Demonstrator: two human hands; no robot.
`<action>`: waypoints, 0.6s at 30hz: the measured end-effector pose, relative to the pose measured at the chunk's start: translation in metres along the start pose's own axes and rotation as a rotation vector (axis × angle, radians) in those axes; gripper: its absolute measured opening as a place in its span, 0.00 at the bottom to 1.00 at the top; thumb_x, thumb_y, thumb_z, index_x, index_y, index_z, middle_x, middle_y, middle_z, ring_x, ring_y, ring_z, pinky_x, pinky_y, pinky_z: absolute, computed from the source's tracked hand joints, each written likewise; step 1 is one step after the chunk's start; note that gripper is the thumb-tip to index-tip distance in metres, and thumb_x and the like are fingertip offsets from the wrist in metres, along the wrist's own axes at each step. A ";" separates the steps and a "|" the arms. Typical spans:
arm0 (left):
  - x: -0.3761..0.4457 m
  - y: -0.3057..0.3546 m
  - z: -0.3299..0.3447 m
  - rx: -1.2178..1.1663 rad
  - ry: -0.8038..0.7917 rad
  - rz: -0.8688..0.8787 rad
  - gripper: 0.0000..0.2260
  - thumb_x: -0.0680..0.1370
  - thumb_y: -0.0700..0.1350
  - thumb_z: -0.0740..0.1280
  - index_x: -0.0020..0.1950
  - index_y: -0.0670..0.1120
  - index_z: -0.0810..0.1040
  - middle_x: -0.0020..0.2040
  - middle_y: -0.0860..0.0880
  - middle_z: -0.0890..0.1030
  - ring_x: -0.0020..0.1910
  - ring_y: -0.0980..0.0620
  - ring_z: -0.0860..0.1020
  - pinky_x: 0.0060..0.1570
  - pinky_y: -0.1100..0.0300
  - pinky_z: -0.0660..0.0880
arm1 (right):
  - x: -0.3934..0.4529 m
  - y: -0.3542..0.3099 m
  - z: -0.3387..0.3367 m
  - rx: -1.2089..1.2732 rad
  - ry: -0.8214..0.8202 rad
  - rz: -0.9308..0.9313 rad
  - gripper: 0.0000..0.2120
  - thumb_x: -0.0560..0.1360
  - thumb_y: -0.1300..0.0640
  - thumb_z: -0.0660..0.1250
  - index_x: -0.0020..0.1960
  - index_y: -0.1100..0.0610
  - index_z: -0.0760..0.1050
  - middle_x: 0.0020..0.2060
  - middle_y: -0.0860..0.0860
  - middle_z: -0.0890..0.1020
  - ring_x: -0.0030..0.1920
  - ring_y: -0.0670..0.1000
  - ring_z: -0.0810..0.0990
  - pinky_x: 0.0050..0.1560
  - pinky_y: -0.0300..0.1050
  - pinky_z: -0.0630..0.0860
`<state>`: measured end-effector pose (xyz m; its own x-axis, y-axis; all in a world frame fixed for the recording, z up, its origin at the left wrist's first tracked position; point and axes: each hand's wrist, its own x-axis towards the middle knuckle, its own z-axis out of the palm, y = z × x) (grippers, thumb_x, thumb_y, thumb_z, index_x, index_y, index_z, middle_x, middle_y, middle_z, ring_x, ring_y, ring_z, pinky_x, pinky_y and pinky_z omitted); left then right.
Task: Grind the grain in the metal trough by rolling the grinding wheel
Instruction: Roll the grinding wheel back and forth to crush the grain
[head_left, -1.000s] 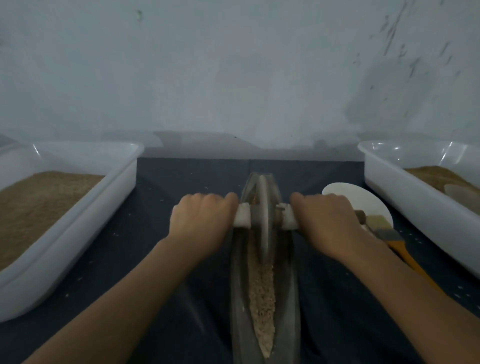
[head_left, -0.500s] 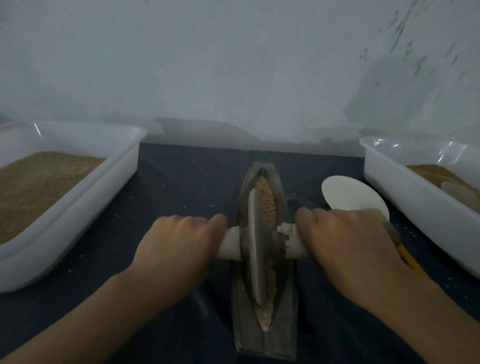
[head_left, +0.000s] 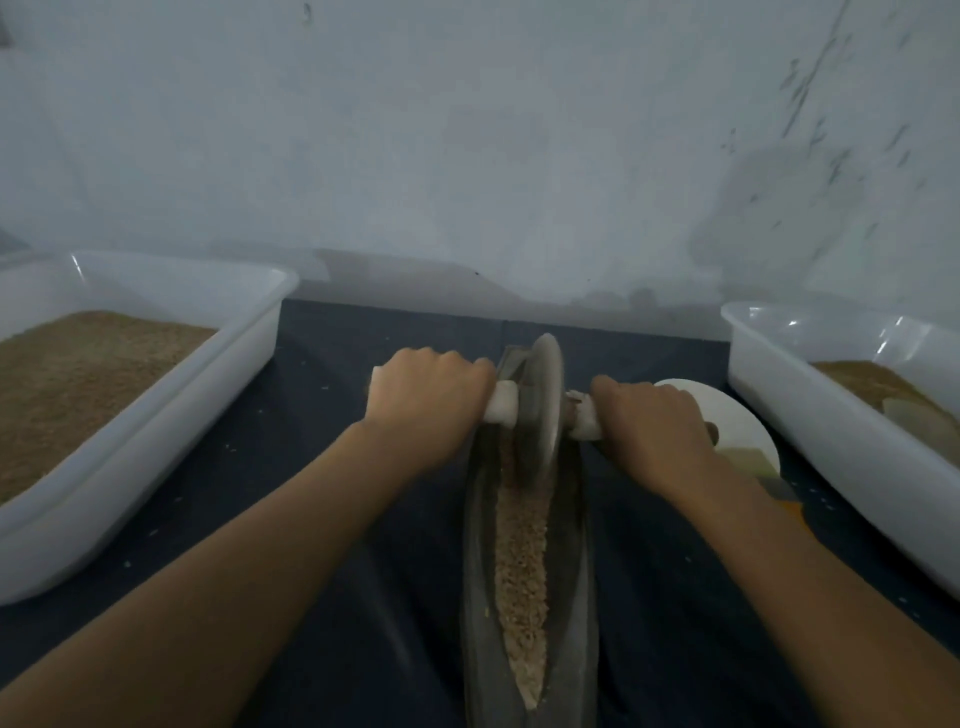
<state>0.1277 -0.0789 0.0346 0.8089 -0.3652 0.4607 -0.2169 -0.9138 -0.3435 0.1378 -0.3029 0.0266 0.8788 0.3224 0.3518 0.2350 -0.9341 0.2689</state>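
Observation:
A long, boat-shaped metal trough (head_left: 475, 561) lies on the dark cloth, running away from me. Pale crushed grain (head_left: 522, 571) fills its channel from the middle to the near tip. The grey grinding wheel (head_left: 543, 400) stands upright at the far end of the trough. My left hand (head_left: 426, 405) grips the white-wrapped left end of its axle. My right hand (head_left: 649, 426) grips the right end. Both fists are closed around the handle, knuckles up.
A white tub (head_left: 156, 415) of brown grain stands at the left, another white tub (head_left: 831, 415) with grain at the right. A white round lid (head_left: 727, 421) and an orange-handled tool (head_left: 789, 506) lie beside my right hand. A pale wall rises just behind.
The wheel rolled from the far end toward me and has now gone back to the far end, with both hands on the axle throughout. Grain in the near channel is uncovered again.

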 end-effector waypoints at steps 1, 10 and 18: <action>0.002 0.000 0.000 0.008 -0.008 0.004 0.15 0.71 0.46 0.69 0.42 0.50 0.61 0.33 0.51 0.72 0.27 0.50 0.62 0.28 0.56 0.58 | -0.001 0.000 -0.002 -0.003 0.001 0.005 0.14 0.73 0.52 0.66 0.44 0.52 0.59 0.38 0.51 0.79 0.33 0.55 0.72 0.32 0.46 0.60; -0.090 0.005 -0.049 -0.186 -0.023 0.170 0.22 0.58 0.46 0.77 0.42 0.51 0.67 0.30 0.55 0.69 0.25 0.52 0.68 0.26 0.59 0.61 | -0.092 -0.022 -0.050 0.047 0.030 -0.154 0.35 0.49 0.53 0.80 0.39 0.48 0.55 0.25 0.46 0.72 0.22 0.48 0.72 0.22 0.41 0.60; -0.063 0.006 -0.031 -0.045 -0.043 0.125 0.21 0.62 0.46 0.75 0.40 0.51 0.62 0.29 0.53 0.66 0.26 0.53 0.61 0.26 0.59 0.55 | -0.067 -0.015 -0.027 -0.055 0.004 -0.127 0.26 0.60 0.53 0.77 0.40 0.49 0.57 0.29 0.48 0.76 0.25 0.51 0.72 0.26 0.41 0.54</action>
<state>0.0586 -0.0671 0.0284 0.7964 -0.4694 0.3813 -0.3406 -0.8691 -0.3586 0.0644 -0.3066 0.0235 0.8418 0.4380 0.3155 0.3210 -0.8761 0.3598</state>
